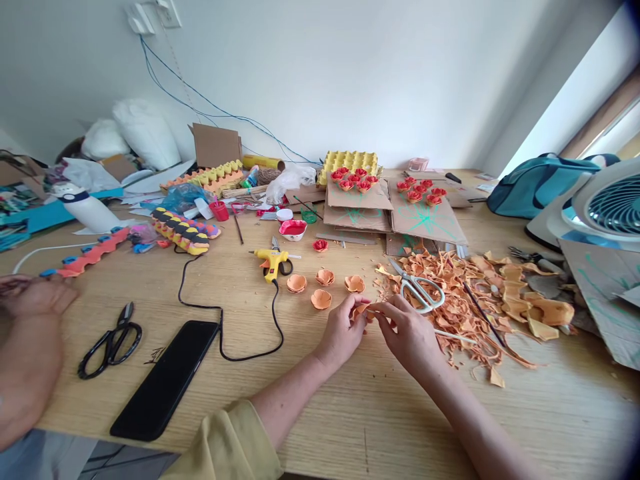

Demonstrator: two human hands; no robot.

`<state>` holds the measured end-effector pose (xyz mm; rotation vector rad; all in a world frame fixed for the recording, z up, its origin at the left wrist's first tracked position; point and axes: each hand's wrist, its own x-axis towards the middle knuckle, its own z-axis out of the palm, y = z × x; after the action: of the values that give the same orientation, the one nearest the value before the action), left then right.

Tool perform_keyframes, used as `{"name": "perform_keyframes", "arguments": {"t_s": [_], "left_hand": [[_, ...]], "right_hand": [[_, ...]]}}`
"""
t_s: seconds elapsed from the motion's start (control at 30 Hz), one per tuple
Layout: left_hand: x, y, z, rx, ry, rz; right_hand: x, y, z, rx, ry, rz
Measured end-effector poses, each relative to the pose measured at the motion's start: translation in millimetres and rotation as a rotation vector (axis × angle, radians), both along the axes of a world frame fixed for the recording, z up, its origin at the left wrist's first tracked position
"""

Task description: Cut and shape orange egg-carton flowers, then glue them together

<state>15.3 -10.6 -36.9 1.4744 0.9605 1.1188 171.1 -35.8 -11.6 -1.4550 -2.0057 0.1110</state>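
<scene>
My left hand (344, 328) and my right hand (407, 333) meet over the table, both closed with the fingertips on a small orange egg-carton flower cup (364, 309). The fingers partly hide this cup. Just beyond my hands stand several orange flower cups (321, 299) with petal-shaped rims. White-handled scissors (423, 293) lie beyond my right hand, partly on a heap of orange carton scraps (465, 293). A yellow glue gun (274, 265) rests on its side farther left, its black cord trailing across the table. A single red-painted flower (320, 246) sits behind the cups.
Red flowers (355, 179) stand on cardboard pieces (357, 217) at the back. Black scissors (113, 343) and a phone (167, 380) lie left. Another person's hand (40, 293) rests at the left edge. A fan (605, 207) and blue bag (543, 183) stand right.
</scene>
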Motion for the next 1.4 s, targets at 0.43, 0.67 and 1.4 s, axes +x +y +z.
{"name": "perform_keyframes", "arguments": {"t_s": [0.43, 0.67, 1.4], "left_hand": [[-0.6, 2.0, 6.4, -0.007, -0.014, 0.034], [0.5, 2.2, 6.1, -0.045, -0.056, 0.002], [-1.5, 4.5, 3.9, 0.062, -0.096, 0.028]], "right_hand": [[-0.8, -2.3, 2.6, 0.036, -0.045, -0.003], [0.0, -4.1, 4.5, 0.126, -0.207, 0.018], [4.7, 0.4, -2.5, 0.075, -0.026, 0.050]]}}
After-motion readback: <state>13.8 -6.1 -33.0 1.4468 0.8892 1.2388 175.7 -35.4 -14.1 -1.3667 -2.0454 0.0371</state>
